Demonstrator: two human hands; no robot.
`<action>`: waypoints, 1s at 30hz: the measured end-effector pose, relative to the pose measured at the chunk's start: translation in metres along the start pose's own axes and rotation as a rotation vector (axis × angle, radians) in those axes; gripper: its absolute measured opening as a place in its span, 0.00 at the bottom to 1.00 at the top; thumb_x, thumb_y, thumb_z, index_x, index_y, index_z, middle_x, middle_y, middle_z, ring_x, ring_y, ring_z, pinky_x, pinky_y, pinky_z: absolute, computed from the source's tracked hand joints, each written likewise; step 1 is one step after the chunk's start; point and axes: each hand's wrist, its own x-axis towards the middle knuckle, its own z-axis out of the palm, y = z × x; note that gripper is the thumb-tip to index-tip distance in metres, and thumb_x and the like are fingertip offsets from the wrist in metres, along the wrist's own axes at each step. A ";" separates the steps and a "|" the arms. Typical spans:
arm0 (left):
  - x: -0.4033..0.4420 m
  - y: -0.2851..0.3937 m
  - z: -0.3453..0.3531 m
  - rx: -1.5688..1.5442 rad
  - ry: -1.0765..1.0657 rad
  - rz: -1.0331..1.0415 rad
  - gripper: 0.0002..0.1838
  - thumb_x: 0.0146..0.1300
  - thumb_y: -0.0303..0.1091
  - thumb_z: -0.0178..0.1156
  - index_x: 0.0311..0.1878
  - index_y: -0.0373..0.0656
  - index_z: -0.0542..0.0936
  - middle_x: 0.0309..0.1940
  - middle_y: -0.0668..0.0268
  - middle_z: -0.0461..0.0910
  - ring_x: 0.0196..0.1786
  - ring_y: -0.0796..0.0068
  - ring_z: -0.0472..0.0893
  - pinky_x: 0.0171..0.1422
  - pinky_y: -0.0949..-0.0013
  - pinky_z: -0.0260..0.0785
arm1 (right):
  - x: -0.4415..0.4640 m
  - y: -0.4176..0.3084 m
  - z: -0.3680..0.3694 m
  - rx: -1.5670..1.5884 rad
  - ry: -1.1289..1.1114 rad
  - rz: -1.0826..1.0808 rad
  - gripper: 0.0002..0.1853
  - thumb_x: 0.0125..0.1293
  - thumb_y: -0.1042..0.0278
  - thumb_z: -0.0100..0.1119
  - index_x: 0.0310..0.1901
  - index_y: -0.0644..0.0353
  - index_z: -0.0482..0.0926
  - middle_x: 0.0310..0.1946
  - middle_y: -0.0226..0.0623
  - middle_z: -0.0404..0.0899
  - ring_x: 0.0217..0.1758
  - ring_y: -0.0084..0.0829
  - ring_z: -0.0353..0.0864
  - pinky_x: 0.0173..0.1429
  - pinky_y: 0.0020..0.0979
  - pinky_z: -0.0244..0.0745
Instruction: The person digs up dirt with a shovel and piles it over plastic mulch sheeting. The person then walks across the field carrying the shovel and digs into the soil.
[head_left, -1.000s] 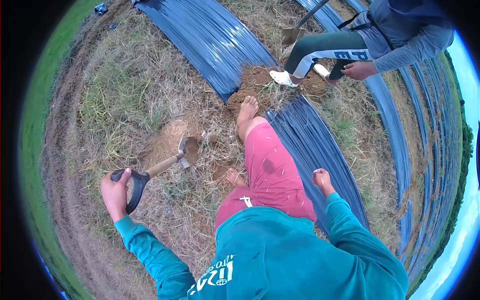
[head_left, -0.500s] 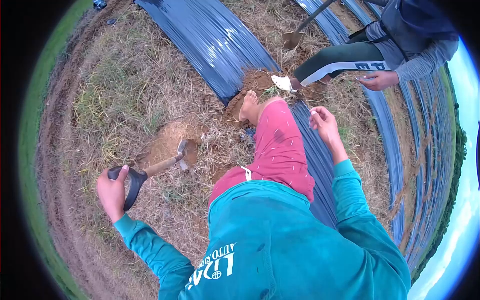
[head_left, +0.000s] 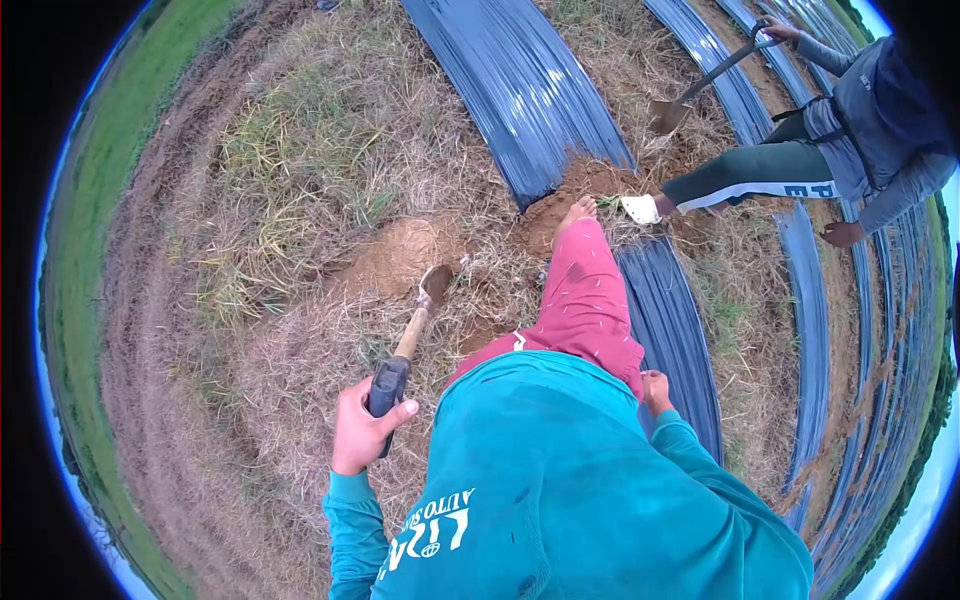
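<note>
My left hand (head_left: pixel 365 425) is closed around the black handle of a shovel (head_left: pixel 411 335). The shovel's wooden shaft slants up and away to its blade, which rests on the dry ground beside a patch of bare soil (head_left: pixel 405 255). At the right side of my body is my right hand (head_left: pixel 656 391), close to my pink shorts (head_left: pixel 590 310); its fingers are partly hidden, and whether it holds anything does not show. My bare foot (head_left: pixel 577 212) stands on loose soil near the end of a dark plastic strip (head_left: pixel 530 100).
A co-worker (head_left: pixel 850 130) at the upper right holds another shovel (head_left: pixel 700 88), with one white shoe (head_left: pixel 641 209) near my foot. More plastic-covered rows (head_left: pixel 808 330) run down the right side. Dry grass (head_left: pixel 290 150) covers ground at the left.
My left hand and the shovel handle have moved right, nearer my body. My right hand has dropped back toward my shorts. The co-worker's shovel-holding hand has come into view.
</note>
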 end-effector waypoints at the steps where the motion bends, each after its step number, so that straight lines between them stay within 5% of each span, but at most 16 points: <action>1: -0.003 0.010 -0.001 -0.060 0.081 -0.012 0.18 0.54 0.39 0.74 0.29 0.40 0.74 0.20 0.75 0.71 0.25 0.84 0.66 0.30 0.73 0.60 | -0.037 -0.028 -0.005 -0.052 -0.060 -0.018 0.06 0.59 0.71 0.58 0.33 0.63 0.83 0.24 0.39 0.82 0.25 0.30 0.83 0.28 0.35 0.78; 5: -0.024 0.043 -0.051 -0.253 0.298 0.147 0.14 0.60 0.38 0.66 0.33 0.39 0.73 0.21 0.70 0.71 0.25 0.80 0.70 0.33 0.74 0.62 | -0.070 -0.104 -0.019 -0.161 -0.121 -0.078 0.08 0.64 0.69 0.57 0.36 0.64 0.82 0.22 0.35 0.80 0.26 0.28 0.80 0.29 0.33 0.75; 7: -0.047 0.073 -0.074 -0.222 0.273 0.237 0.14 0.61 0.39 0.62 0.34 0.38 0.71 0.20 0.69 0.69 0.25 0.78 0.69 0.33 0.72 0.62 | -0.021 -0.110 -0.011 0.122 -0.083 -0.123 0.05 0.67 0.73 0.54 0.37 0.62 0.79 0.22 0.32 0.77 0.22 0.24 0.78 0.22 0.28 0.71; 10: -0.071 0.110 -0.093 -0.211 0.333 0.263 0.18 0.56 0.43 0.65 0.30 0.39 0.69 0.18 0.67 0.67 0.23 0.78 0.68 0.32 0.72 0.60 | -0.018 -0.227 -0.004 0.244 -0.023 -0.429 0.06 0.70 0.69 0.55 0.41 0.62 0.78 0.26 0.30 0.78 0.23 0.22 0.76 0.25 0.24 0.71; 15: -0.091 0.102 -0.089 -0.698 0.446 0.336 0.19 0.72 0.48 0.52 0.40 0.39 0.68 0.24 0.68 0.64 0.30 0.77 0.67 0.41 0.70 0.60 | -0.164 -0.414 0.071 0.367 -0.339 -0.763 0.07 0.70 0.69 0.55 0.42 0.63 0.77 0.28 0.29 0.80 0.29 0.17 0.77 0.34 0.22 0.73; 17: -0.078 0.105 -0.046 -0.836 0.664 0.344 0.21 0.73 0.51 0.49 0.42 0.37 0.69 0.26 0.66 0.67 0.32 0.73 0.69 0.43 0.67 0.62 | -0.210 -0.427 0.158 0.467 -0.912 -0.467 0.13 0.73 0.61 0.56 0.46 0.64 0.74 0.29 0.32 0.78 0.29 0.22 0.79 0.36 0.26 0.78; 19: -0.052 0.102 0.000 -0.845 0.752 0.368 0.25 0.74 0.54 0.46 0.46 0.35 0.70 0.30 0.61 0.71 0.35 0.69 0.71 0.46 0.64 0.63 | -0.253 -0.426 0.238 0.471 -1.316 0.290 0.29 0.74 0.47 0.51 0.61 0.65 0.61 0.46 0.53 0.72 0.41 0.41 0.80 0.42 0.44 0.83; 20: -0.047 0.093 0.011 -0.796 0.733 0.376 0.28 0.74 0.56 0.44 0.48 0.34 0.70 0.32 0.58 0.74 0.37 0.66 0.73 0.48 0.61 0.64 | -0.271 -0.431 0.267 0.595 -1.357 0.600 0.31 0.74 0.48 0.49 0.64 0.65 0.56 0.49 0.56 0.68 0.47 0.46 0.77 0.42 0.50 0.82; 22: -0.039 0.077 0.005 -0.764 0.511 0.342 0.32 0.74 0.60 0.43 0.51 0.33 0.70 0.40 0.54 0.77 0.43 0.60 0.75 0.52 0.59 0.66 | -0.282 -0.436 0.333 0.825 -1.024 0.714 0.22 0.72 0.59 0.52 0.58 0.67 0.61 0.40 0.51 0.71 0.37 0.43 0.79 0.35 0.48 0.82; 24: -0.029 0.074 0.001 -0.607 0.672 0.193 0.25 0.73 0.55 0.48 0.44 0.36 0.71 0.29 0.60 0.72 0.34 0.68 0.71 0.41 0.65 0.63 | -0.275 -0.427 0.384 0.635 -0.913 0.711 0.13 0.69 0.70 0.52 0.49 0.67 0.65 0.30 0.44 0.72 0.26 0.38 0.77 0.27 0.44 0.79; 26: -0.023 0.063 -0.007 -0.838 0.740 0.127 0.23 0.71 0.54 0.50 0.39 0.39 0.70 0.25 0.63 0.69 0.29 0.70 0.68 0.38 0.67 0.61 | -0.279 -0.432 0.394 0.563 -0.897 0.756 0.07 0.68 0.71 0.50 0.43 0.64 0.69 0.25 0.38 0.69 0.20 0.34 0.72 0.23 0.40 0.76; 30: -0.007 0.041 -0.009 -1.192 1.014 -0.318 0.25 0.68 0.59 0.53 0.34 0.43 0.71 0.22 0.66 0.68 0.28 0.69 0.68 0.38 0.64 0.62 | -0.272 -0.461 0.404 0.317 -0.777 0.404 0.23 0.62 0.80 0.56 0.53 0.61 0.54 0.30 0.42 0.71 0.21 0.31 0.74 0.21 0.34 0.75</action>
